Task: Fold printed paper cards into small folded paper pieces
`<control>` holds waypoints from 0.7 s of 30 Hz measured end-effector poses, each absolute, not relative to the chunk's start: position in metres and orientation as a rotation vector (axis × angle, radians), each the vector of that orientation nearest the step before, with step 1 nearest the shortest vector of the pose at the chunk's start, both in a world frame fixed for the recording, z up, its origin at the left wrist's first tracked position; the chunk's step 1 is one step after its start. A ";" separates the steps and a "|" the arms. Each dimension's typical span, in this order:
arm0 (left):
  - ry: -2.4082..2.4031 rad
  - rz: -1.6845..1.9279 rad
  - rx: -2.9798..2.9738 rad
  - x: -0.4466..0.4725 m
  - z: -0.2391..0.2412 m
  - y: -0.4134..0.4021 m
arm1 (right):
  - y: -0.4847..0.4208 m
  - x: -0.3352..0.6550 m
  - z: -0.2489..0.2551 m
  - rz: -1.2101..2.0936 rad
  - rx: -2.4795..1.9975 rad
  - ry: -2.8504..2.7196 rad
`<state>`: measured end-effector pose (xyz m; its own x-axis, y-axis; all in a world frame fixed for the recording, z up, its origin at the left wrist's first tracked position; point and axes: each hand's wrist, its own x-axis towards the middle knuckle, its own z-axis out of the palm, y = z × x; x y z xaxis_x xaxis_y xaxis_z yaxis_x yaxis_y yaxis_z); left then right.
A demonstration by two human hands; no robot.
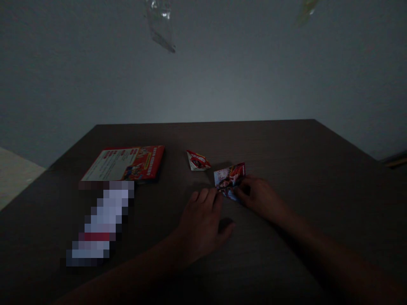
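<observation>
A small printed paper (229,174), creased with its back part standing up, rests on the dark table in front of me. My right hand (256,192) pinches its right side between thumb and fingers. My left hand (203,218) lies palm down, thumb held apart, with its index fingertip at the paper's lower left edge. Whether that fingertip presses on it is hard to tell in the dim light. Just beyond, to the left, sits a small folded red and white paper piece (198,161) with pointed corners, touched by neither hand.
A red and white printed box or book (127,163) lies at the left of the dark wooden table (270,140). Nearer me is a pixelated, pale, phone-shaped patch (101,220). A clear plastic piece (161,25) shows against the grey wall (222,76) behind.
</observation>
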<state>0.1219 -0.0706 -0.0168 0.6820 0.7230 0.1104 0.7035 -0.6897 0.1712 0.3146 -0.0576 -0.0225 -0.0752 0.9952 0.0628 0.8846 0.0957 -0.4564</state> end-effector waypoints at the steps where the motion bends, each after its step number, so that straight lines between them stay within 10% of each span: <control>1: 1.178 0.250 2.778 0.122 -0.017 -0.070 | -0.057 0.314 -0.022 0.430 -1.854 -2.022; 21: 1.093 0.268 2.804 0.121 -0.015 -0.070 | -0.057 0.314 -0.022 0.440 -1.863 -2.027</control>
<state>0.1211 -0.0704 -0.0149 0.7238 0.6794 0.1206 0.6582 -0.7322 0.1753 0.3144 -0.0573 -0.0218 -0.0730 0.9962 0.0474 0.8868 0.0865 -0.4540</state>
